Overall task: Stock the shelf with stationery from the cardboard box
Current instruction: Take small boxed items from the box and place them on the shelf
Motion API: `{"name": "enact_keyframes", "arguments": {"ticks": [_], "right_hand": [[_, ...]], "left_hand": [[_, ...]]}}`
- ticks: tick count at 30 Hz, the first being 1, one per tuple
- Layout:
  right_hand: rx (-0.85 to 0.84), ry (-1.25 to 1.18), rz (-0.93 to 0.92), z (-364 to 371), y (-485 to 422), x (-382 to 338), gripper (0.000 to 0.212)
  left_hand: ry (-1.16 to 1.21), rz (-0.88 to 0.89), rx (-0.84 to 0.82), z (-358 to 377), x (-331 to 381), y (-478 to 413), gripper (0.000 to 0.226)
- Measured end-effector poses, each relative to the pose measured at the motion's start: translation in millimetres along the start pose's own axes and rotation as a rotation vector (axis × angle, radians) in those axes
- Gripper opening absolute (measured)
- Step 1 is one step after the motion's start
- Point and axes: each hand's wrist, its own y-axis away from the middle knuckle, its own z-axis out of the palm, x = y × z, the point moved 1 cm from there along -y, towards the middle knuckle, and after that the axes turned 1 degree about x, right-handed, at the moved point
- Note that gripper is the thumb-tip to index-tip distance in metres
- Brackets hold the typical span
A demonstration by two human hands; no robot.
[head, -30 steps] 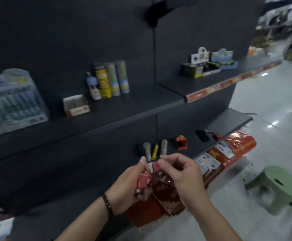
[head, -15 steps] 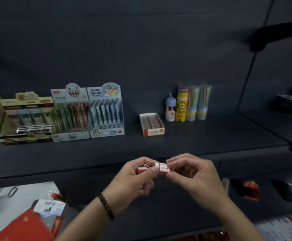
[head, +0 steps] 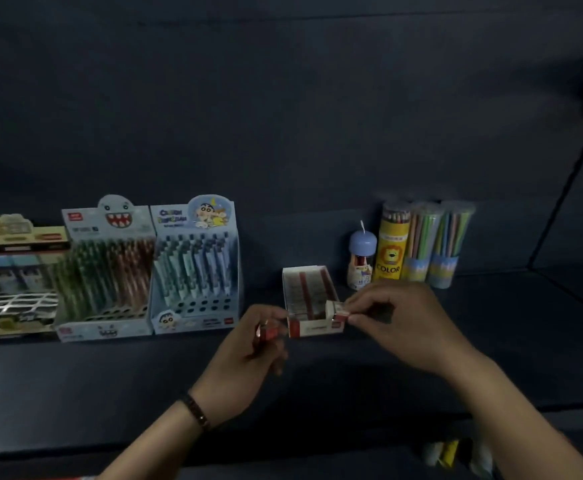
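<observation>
- The view has swung left and come closer since a second ago: the floor, green stool and red packs are gone, and the dark shelf (head: 318, 368) now fills the view.
- The right hand (head: 401, 323), which half a second ago met the left in front of the shelf edge, has moved up to the tray (head: 312, 329), a small red-and-white open box on the shelf.
- Its fingertips are pinched on a small red-and-white eraser (head: 338, 308), held at the tray's front right corner, touching or just above the rim; I cannot tell which.
- The left hand (head: 248, 358) has parted from the right and sits just left of the tray, curled around another red eraser pack (head: 266, 332).
- A dark bracelet (head: 196, 412) circles the left wrist.
- The tray already holds rows of erasers, red and white.
- Left of the tray stand two pen displays: one with a cartoon boy (head: 196, 268), one with a toothy monster face (head: 108, 271).
- A beige display (head: 13, 278) sits at the far left, partly cut off.
- Behind the tray to the right stand a small blue-capped bottle (head: 362, 259), a yellow pencil tube (head: 392, 245) marked COLOR, and two clear tubes (head: 439, 244) of pastel pencils.
- The cardboard box is out of view.
</observation>
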Motion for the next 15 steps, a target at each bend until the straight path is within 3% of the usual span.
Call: {"name": "enact_keyframes", "arguments": {"ticks": [4,9,15], "right_hand": [[-0.124,0.195,-0.082,2.3,-42.6,9.4,0.012],[-0.311,0.387,-0.038,13.6,-74.9,7.4,0.013],[-0.433,0.454,0.018,27.9,-79.8,12.2,0.013]], "left_hand": [[-0.182,0.113,-0.031,-7.1,-7.3,-31.6,0.023],[-0.302,0.178,-0.03,-14.2,-18.2,-63.4,0.016],[-0.111,0.224,-0.038,-8.1,-34.0,-75.0,0.014]]}}
